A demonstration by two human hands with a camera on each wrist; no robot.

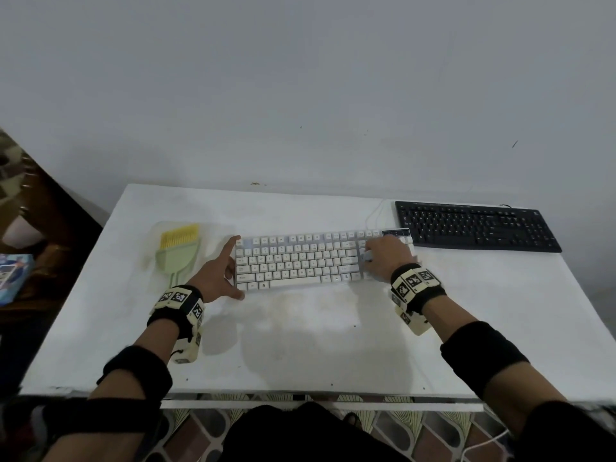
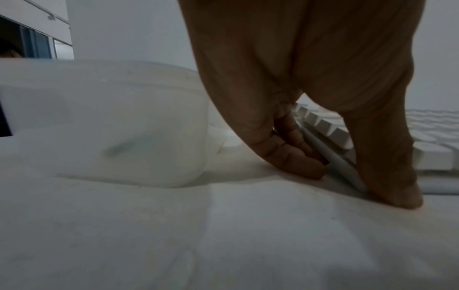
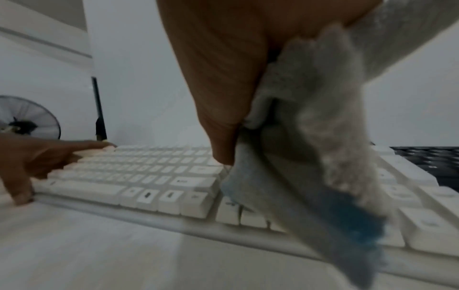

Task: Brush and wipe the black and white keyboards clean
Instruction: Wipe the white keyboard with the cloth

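The white keyboard [image 1: 300, 261] lies mid-table, and its keys fill the right wrist view [image 3: 149, 176]. My left hand [image 1: 230, 270] holds its left end, index finger at the back corner and thumb at the front corner. The left wrist view shows my other fingers [image 2: 298, 155] curled against the keyboard's side edge [image 2: 330, 157]. My right hand [image 1: 383, 255] grips a grey cloth [image 3: 310, 137] with a blue patch, and a little of the cloth [image 1: 366, 256] shows on the right-hand keys. The black keyboard [image 1: 476, 226] lies at the back right. A green brush [image 1: 178, 251] with yellow bristles lies left of the white keyboard.
The brush rests on a translucent plastic piece [image 1: 150, 248] close to my left hand. A white cable [image 1: 375, 215] runs back from the white keyboard. The white table [image 1: 300, 345] meets the wall behind; its left edge drops to a brown surface with a blue box [image 1: 13, 275].
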